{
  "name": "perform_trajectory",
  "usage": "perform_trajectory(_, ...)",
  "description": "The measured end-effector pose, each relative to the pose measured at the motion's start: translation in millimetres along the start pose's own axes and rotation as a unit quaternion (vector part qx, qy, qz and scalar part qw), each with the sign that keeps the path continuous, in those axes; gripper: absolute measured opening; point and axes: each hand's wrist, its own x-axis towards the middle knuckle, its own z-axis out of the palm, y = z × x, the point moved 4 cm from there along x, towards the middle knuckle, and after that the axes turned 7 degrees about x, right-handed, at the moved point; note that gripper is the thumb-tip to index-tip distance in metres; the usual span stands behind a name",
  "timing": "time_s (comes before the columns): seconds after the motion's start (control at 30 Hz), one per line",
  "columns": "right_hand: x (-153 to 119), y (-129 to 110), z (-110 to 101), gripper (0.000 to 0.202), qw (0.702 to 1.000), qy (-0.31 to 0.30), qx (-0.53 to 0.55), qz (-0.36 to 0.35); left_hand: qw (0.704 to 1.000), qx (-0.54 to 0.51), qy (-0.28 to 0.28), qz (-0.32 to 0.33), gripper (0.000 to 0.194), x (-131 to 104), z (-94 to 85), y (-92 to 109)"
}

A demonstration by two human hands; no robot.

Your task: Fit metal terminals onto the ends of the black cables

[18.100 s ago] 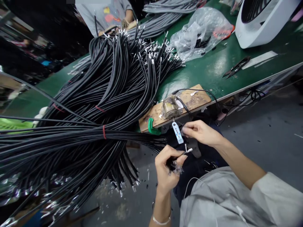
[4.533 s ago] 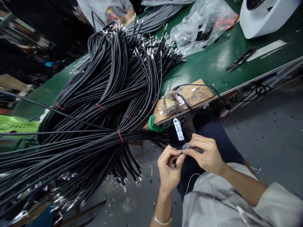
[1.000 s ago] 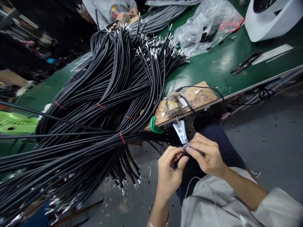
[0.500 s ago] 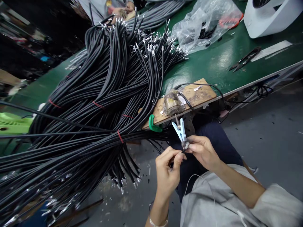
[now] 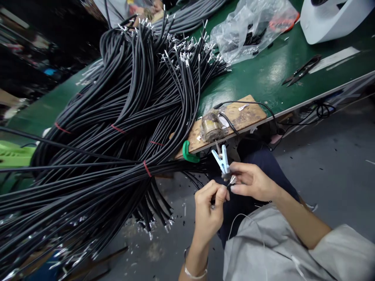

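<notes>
My left hand is closed in a pinch on a black cable, close to its end. The cable's stripped silvery tip points up and to the right, just below a light blue clothespin. That clothespin sits in line with the shaft of a small taped-up motor. My right hand has its thumb and forefinger apart on either side of the silvery tip; whether a finger touches it I cannot tell.
Large bundles of black cables with red ties cover the left. The motor rests on a wooden board beside a green clamp. Snips, a plastic bag and a white object lie on the green table. Another person's hand shows behind.
My right fingers have spread away from the cable end, baring its silvery tip. The left hand keeps its pinch, nearly in place. The whole view has shifted slightly.
</notes>
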Motion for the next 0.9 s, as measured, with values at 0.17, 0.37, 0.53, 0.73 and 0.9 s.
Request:
perform_trajectory(0.17,-5,13,8,0.024,0.990,0.077,0.121,0.015,0.998,-0.054,0.001,-0.012,0.035,2,1.5,-2)
perform_trajectory(0.37,-9,13,15,0.020,0.977,0.170,0.106,-0.074,0.983,-0.167,-0.004,-0.075,0.034,0,10.4,-17)
perform_trajectory(0.53,-2,17,14,0.035,0.957,-0.017,0.252,0.142,0.992,-0.118,0.007,0.048,0.021,10,-3.0,-7)
perform_trajectory(0.73,14,0,-9,0.029,0.973,-0.060,0.088,0.205,0.995,-0.020,0.033,0.089,0.006,11,-9.8,6)
perform_trajectory(0.9,43,-17,-4,0.044,0.990,-0.020,0.098,0.102,0.991,-0.026,0.093,0.097,0.007,6,-16.2,11)
